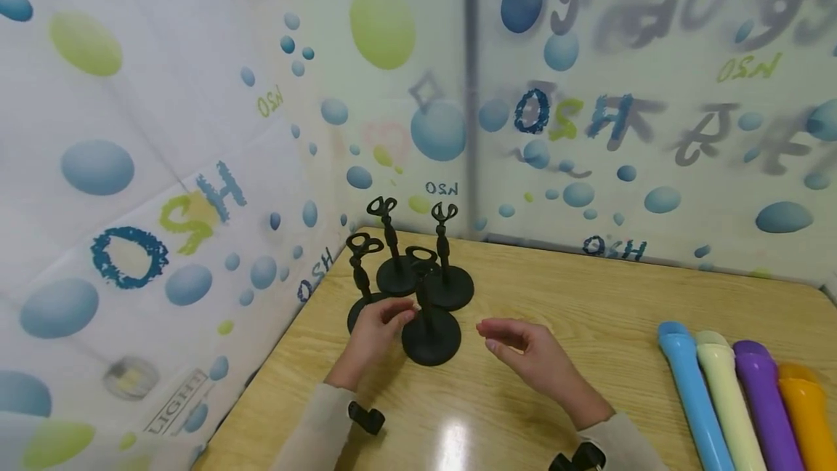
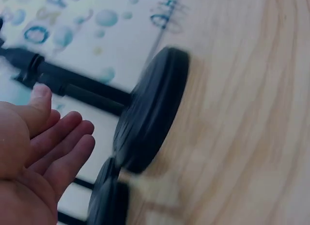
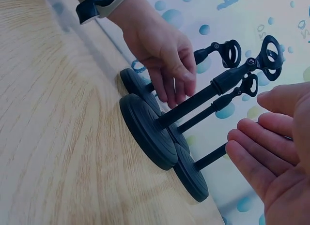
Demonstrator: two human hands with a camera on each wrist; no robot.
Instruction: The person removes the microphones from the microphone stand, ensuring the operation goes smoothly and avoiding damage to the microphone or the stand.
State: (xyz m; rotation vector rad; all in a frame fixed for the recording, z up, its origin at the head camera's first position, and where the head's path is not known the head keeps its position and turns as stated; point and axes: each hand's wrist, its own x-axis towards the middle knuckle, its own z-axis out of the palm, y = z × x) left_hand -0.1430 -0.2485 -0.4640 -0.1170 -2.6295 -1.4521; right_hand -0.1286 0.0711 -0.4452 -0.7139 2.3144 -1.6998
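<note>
Several black desktop microphone stands with round bases and ring clips are grouped at the table's far left corner. The front stand (image 1: 431,336) is upright between my hands. My left hand (image 1: 378,333) is just left of its pole, fingers loosely extended and thumb close to the pole in the left wrist view. Partly behind that hand is the left stand (image 1: 361,278). Two others, a back stand (image 1: 395,276) and a right rear stand (image 1: 451,288), have bases close together. My right hand (image 1: 532,355) is held apart, right of the front stand, its fingers relaxed and holding nothing.
Blue (image 1: 694,391), cream (image 1: 729,398), purple (image 1: 768,398) and orange (image 1: 806,413) microphones lie side by side at the right of the wooden table (image 1: 588,296). Printed curtains (image 1: 248,166) border the table's left and back edges.
</note>
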